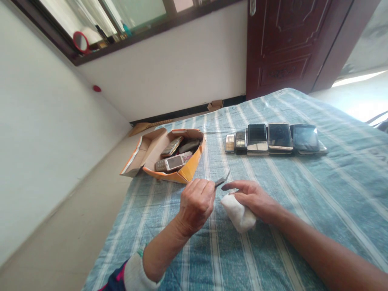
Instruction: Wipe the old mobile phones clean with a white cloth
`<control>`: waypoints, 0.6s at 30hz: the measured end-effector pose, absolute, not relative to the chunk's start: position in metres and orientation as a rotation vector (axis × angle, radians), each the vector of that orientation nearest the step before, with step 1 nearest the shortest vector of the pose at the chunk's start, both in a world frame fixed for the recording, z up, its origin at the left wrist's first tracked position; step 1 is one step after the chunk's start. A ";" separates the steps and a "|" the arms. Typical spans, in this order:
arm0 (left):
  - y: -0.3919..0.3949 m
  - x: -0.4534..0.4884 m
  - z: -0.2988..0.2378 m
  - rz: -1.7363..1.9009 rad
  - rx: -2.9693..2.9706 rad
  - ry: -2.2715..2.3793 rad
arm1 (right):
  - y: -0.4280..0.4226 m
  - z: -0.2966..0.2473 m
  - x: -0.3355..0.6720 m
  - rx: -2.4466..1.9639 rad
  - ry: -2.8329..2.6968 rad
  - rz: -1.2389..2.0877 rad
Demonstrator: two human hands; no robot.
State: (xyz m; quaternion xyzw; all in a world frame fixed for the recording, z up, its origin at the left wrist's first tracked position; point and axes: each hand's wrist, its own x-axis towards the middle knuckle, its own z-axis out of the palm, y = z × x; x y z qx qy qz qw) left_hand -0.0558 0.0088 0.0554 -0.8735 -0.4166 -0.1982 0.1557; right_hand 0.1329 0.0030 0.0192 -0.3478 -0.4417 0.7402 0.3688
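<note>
My left hand [197, 202] is closed around a slim dark grey object [220, 182] with a thin angled end, which looks like an opened flip phone seen edge-on. Most of it is hidden in the fist. Just to the right, my right hand [254, 198] grips a bunched white cloth [239, 214] under the thumb, its index finger stretched toward the grey object without clearly touching it. Both hands are above a blue-and-white striped bedspread [200, 258]. Beyond my left hand stands an open orange cardboard box [194, 163] with several old phones inside, a silver keypad phone [174, 161] on top.
At the back right, phones lie in a row: a small gold keypad phone [230, 143], a dark keypad phone [240, 142], then stacks of smartphones [279, 137]. Behind are a white wall [182, 68], a dark red door [281, 48] and a windowsill with a round red mirror [81, 42].
</note>
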 end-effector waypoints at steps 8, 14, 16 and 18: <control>0.017 -0.068 0.043 -0.425 -2.367 -1.121 | 0.002 0.020 0.132 -0.923 -1.174 1.902; 0.022 -0.082 0.035 -0.337 -2.311 -1.135 | 0.002 0.021 0.133 -0.957 -1.206 1.904; 0.021 -0.089 0.033 -0.301 -2.311 -1.169 | 0.002 0.020 0.133 -0.955 -1.208 1.915; 0.018 -0.097 0.031 -0.273 -2.346 -1.200 | 0.002 0.018 0.133 -0.949 -1.208 1.925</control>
